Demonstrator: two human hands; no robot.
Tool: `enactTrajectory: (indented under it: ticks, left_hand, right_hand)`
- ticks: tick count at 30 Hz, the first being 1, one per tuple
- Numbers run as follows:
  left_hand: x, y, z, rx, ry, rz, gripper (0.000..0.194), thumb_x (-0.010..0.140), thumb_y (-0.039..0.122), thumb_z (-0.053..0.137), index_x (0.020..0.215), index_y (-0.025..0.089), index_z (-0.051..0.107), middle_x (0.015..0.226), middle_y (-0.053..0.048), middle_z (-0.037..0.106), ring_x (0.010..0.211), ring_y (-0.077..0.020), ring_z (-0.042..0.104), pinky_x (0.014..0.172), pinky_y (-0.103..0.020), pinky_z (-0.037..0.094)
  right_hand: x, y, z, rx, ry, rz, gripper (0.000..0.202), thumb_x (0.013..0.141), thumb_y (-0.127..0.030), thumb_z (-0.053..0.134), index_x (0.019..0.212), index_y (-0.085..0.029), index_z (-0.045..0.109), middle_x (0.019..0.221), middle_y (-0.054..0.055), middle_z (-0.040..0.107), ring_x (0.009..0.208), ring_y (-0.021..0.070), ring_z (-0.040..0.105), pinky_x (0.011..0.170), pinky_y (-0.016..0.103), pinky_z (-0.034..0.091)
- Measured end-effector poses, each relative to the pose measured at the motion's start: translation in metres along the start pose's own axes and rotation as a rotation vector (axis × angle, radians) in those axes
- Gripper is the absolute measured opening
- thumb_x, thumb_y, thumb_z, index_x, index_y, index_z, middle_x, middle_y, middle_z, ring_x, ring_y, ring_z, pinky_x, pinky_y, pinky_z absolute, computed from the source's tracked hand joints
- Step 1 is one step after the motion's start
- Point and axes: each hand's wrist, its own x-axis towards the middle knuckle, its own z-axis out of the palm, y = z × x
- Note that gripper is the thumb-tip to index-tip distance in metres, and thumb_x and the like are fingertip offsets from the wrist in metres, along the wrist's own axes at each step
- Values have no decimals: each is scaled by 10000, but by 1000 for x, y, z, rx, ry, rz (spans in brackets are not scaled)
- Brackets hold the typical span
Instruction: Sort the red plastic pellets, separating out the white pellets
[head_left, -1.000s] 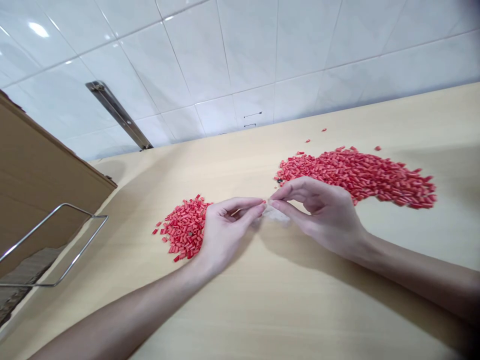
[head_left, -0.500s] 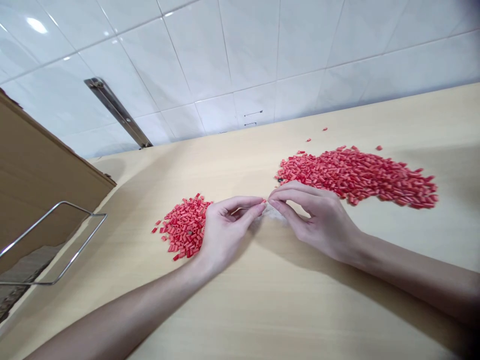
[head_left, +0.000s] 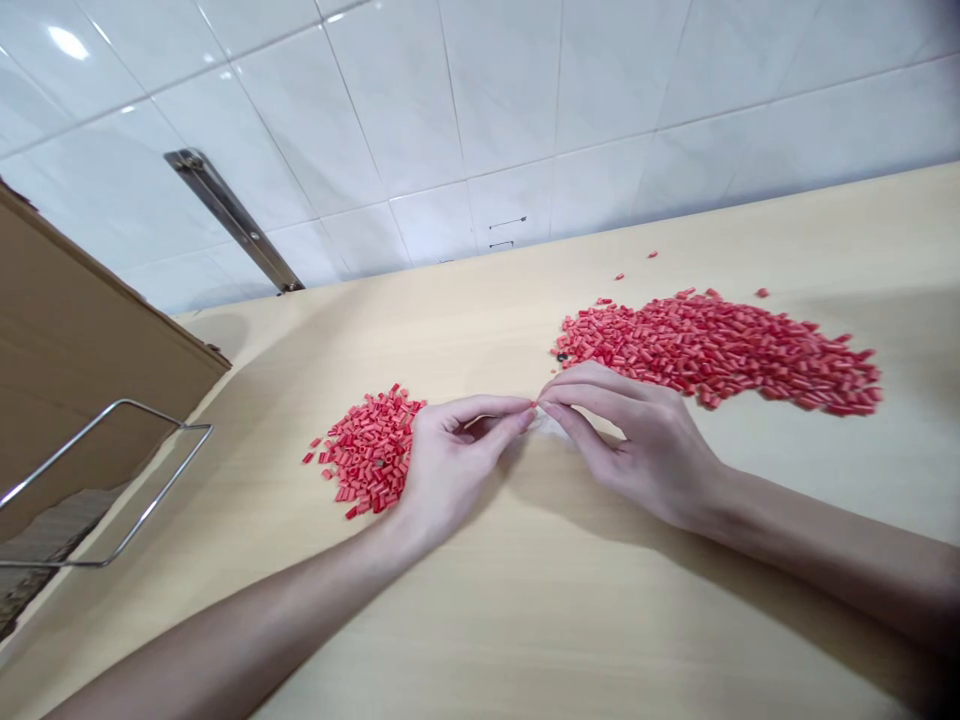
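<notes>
"What's at the far left?"

"A cardboard panel [head_left: 97, 340], with a bent wire frame [head_left: 196, 440] in front of it. Both are well apart from the hands."

"And next along?"

"The smaller red pile [head_left: 366, 450], spread on the tabletop [head_left: 480, 630]. It lies just beside the left hand [head_left: 459, 455], which hides part of its right edge. I'd guess it sits there so that single bits are within easy reach."

"How is that hand set?"

"Thumb and forefinger are pinched together on a tiny red piece [head_left: 535, 404]. The piece pokes out at the very tips, on the side facing the other hand. Holding it by so little probably leaves its end exposed."

"What's the pale wisp [head_left: 553, 425] to the right of it?"

"Something thin and whitish, under the right fingertips; it's too blurred to say what it is. The right hand [head_left: 654, 450] seems to pinch its upper edge, thumb and forefinger pressed together, the other fingers curved above."

"Are the two grips touching?"

"Nearly; they meet tip to tip, the red piece between them. Bringing them this close likely steadies both."

"And beyond?"

"The larger red pile [head_left: 720, 345], longer and behind the right hand, with a dark bit [head_left: 562, 357] at its left end. Lying back there, it presumably stays out of the forearm's way."
</notes>
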Motion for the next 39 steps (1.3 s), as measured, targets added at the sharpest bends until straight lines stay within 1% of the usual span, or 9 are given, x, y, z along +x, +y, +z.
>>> enactTrajectory:
  ticks: [4,8,14,20,23,25,29,35,39]
  left_hand:
    - [0,1,0,8,-6,-5,96,721,198,781,817,185,788,883,-51,787,848,-199,735,823,-298,586]
    - [0,1,1,10,2,-1,95,720,189,779,815,184,788,871,-50,787,832,-195,735,806,-288,588]
    - [0,1,1,17,-2,20,82,722,183,777,803,185,787,859,-46,787,818,-195,737,791,-286,591]
    - [-2,0,-1,76,-24,64,77,738,164,763,803,198,788,859,-33,788,817,-178,734,794,-264,584]
    - [-2,-1,-1,75,-26,79,76,745,161,757,805,197,786,859,-32,787,813,-168,730,790,-252,577]
    - [-1,-2,-1,37,-14,63,68,743,174,761,806,189,781,848,-37,784,802,-167,725,774,-253,575]
    - [1,-2,0,-32,13,27,99,716,198,785,807,165,769,845,-54,775,792,-173,713,755,-263,567]
    - [1,-3,0,-58,2,19,89,720,192,781,808,175,773,849,-47,776,797,-164,712,762,-250,560]
    - [1,-3,0,-41,-4,27,80,724,190,778,803,179,776,844,-45,778,793,-165,714,755,-250,561]
  right_hand:
    - [-1,0,0,2,-16,3,211,884,-87,535,964,-235,663,909,64,707,837,196,683,756,331,582]
    - [-1,1,0,-14,-6,-24,212,882,-73,536,971,-227,652,917,68,702,844,189,681,762,319,577]
    - [-2,1,0,-28,-17,-27,221,886,-79,520,987,-231,643,931,63,698,858,192,679,767,321,574]
    - [-3,1,0,-56,-38,-95,242,877,-46,517,1018,-209,626,935,81,684,896,202,664,792,335,565]
    - [-3,1,0,-71,-29,-113,250,883,-58,518,1023,-232,630,941,72,689,915,213,667,821,359,563]
    - [-3,1,0,-78,-4,-95,246,884,-67,528,1020,-243,635,945,64,698,902,208,674,817,353,566]
    - [-1,0,0,-83,33,-13,190,887,-99,554,967,-247,642,916,49,709,829,190,684,750,316,575]
    - [1,-1,-1,-36,4,-9,163,889,-98,560,941,-242,616,902,51,702,820,179,679,734,297,559]
    - [3,-1,-1,-10,-34,17,161,896,-100,532,923,-242,604,880,45,692,793,175,671,687,284,545]
